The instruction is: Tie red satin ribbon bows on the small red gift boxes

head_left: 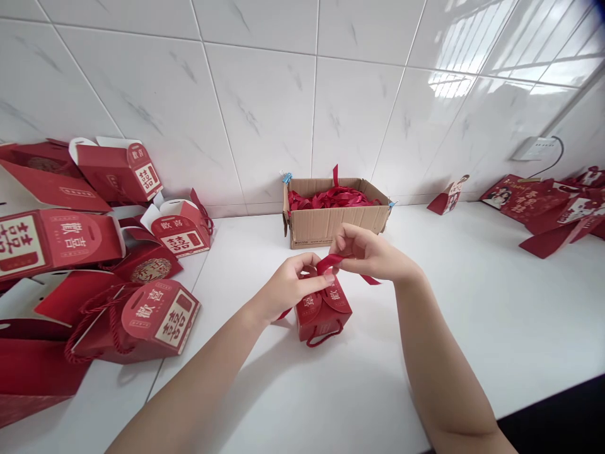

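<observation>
One red box (322, 318) and one red ribbon (327, 261) are counted mid-bench (472, 284). Beyond, one cardboard box (338, 225) with two blue clips (287, 178) is seen; the loose ribbons (331, 200) inside are too tangled to be counted. On the left, at least seven red cartons (161, 315) can be made out. Far right, one small carton (451, 195) and one white wall fitting (534, 149) are counted.

Bright light, glare on upper-right wall tiles (454, 57), soft shadows on counter (477, 290), stretched edges
</observation>
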A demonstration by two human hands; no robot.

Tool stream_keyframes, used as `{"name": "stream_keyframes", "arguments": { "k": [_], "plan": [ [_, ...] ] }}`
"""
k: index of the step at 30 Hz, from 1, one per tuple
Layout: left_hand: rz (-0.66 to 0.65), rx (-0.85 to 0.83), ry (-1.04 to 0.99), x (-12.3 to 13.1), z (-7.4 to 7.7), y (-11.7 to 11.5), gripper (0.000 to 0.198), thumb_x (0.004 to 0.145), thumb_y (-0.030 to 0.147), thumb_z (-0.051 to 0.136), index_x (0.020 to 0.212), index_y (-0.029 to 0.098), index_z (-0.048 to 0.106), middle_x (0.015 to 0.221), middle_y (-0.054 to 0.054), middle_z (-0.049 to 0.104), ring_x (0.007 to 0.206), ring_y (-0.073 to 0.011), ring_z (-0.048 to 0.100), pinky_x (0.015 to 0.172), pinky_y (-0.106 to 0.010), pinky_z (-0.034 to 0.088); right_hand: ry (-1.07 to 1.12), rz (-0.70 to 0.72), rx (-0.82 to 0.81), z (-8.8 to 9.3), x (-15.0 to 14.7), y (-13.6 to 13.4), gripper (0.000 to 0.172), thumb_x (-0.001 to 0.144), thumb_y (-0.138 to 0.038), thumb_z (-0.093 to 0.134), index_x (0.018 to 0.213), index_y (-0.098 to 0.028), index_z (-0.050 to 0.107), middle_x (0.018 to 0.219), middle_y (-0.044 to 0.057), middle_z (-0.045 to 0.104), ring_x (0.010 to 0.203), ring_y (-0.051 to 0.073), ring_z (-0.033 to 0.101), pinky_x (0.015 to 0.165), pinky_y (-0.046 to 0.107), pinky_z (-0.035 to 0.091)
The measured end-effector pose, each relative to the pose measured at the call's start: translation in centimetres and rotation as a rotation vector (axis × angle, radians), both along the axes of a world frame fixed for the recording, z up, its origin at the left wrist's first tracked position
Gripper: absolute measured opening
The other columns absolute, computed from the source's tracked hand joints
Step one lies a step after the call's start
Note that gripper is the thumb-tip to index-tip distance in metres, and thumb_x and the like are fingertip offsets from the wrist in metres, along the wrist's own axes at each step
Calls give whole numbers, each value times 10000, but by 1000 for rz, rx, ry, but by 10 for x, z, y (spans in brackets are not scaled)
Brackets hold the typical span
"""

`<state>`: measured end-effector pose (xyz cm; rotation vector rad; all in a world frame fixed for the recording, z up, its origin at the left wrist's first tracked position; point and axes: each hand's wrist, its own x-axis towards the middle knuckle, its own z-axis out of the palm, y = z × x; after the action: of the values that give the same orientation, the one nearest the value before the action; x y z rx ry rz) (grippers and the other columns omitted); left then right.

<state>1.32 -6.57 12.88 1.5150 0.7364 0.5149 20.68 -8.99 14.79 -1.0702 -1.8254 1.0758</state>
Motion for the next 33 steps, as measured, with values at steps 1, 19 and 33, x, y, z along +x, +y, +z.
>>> {"name": "stream_keyframes", "arguments": {
  "k": [1, 19, 33],
  "plan": [
    [-16, -38, -33, -1, 1, 0, 261, 753, 388, 644, 824, 175, 511, 803, -17, 608, 676, -125, 588, 587, -238, 450, 47, 62, -40, -1, 2, 1, 231, 763, -183, 588, 832, -220, 371, 805, -12, 528, 663, 107, 531, 524, 219, 400],
    [-214, 247, 743, -44, 5, 32, 871, 641, 579, 642, 1348, 220, 282, 1301, -150, 515, 1171, -285, 514, 875, -339, 446, -433, -143, -185, 8, 24, -5, 412, 800, -586, 513, 815, -188, 618, 569, -30, 454, 508, 93, 426, 479, 233, 344],
    [-153, 643, 484, -20, 3, 10, 220, 771, 330, 543, 977, 271, 595, 1056, -21, 593, 1028, -237, 540, 838, -353, 470, -222, 287, -278, -7, 22, 11, 340, 861, -455, 529, 885, -135, 642, 527, -42, 505, 439, 54, 394, 405, 186, 315]
  ]
}}
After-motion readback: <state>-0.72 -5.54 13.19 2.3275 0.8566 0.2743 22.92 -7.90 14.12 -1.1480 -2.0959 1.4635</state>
